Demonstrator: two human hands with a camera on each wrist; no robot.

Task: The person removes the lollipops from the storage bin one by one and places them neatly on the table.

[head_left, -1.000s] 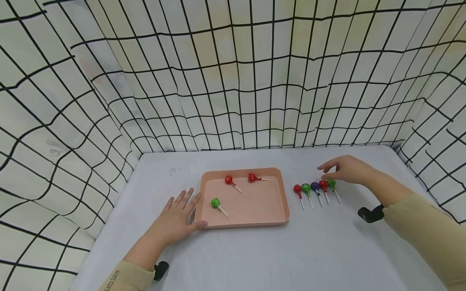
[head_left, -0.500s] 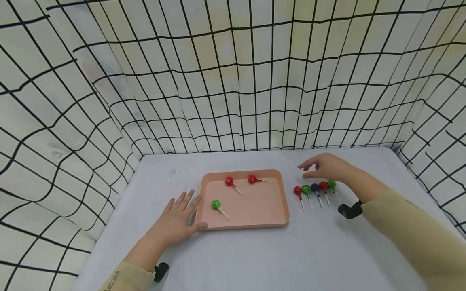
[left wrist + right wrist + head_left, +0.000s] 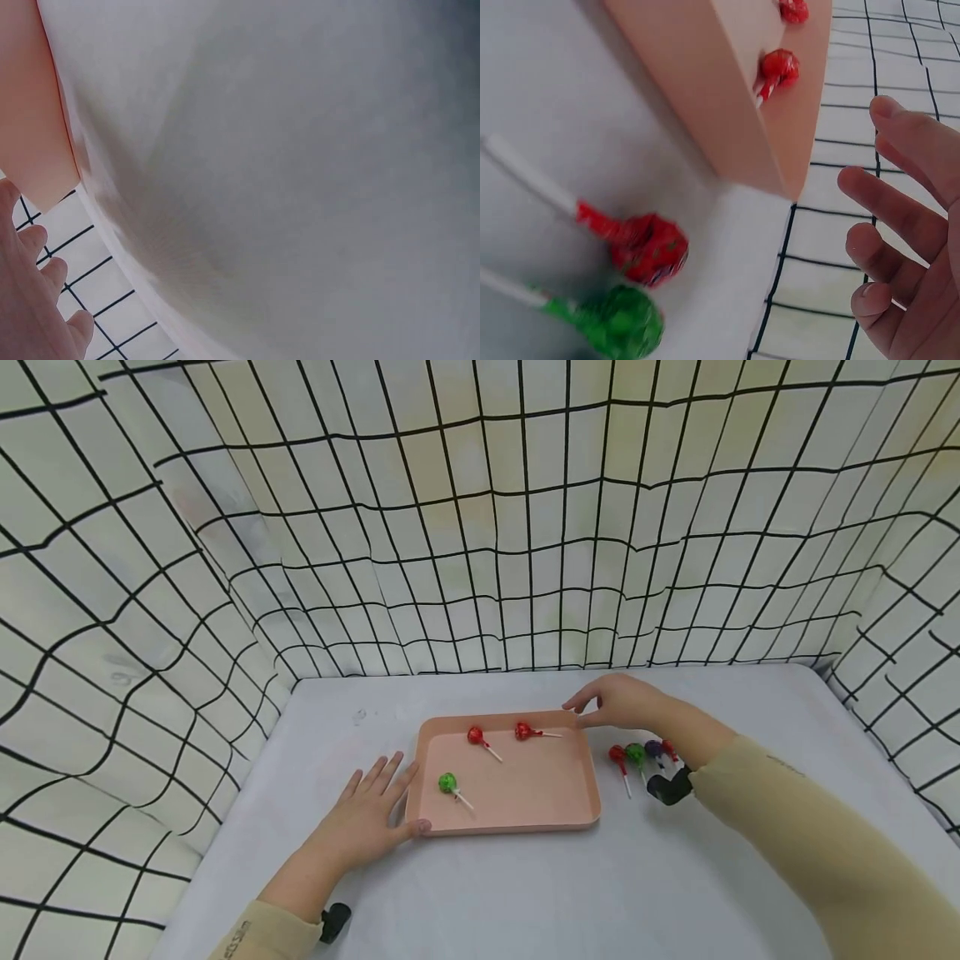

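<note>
A pink tray [image 3: 517, 793] holds two red lollipops, one toward the back left [image 3: 476, 736] and one toward the back right, plus a green lollipop [image 3: 447, 782] at the front left. My left hand [image 3: 367, 814] lies with spread fingers at the tray's left edge, its thumb at the front corner. Over by the back right corner is my right hand [image 3: 622, 703], fingers loosely bent; the right wrist view shows nothing in the fingers. Right of the tray lies a row of lollipops: red [image 3: 617, 754], green [image 3: 635, 752], purple [image 3: 654, 748] and another red, partly covered by my right wrist.
The table has a white cloth [image 3: 480, 893]. White walls with a black grid [image 3: 525, 527] enclose it at the back and sides. A black wrist camera [image 3: 670, 786] hangs over the lollipop row, and another [image 3: 335, 922] is on my left wrist.
My right hand has moved left, from above the lollipop row to the tray's back right corner. Its forearm now hides the row's rightmost green lollipop. My left hand stays put.
</note>
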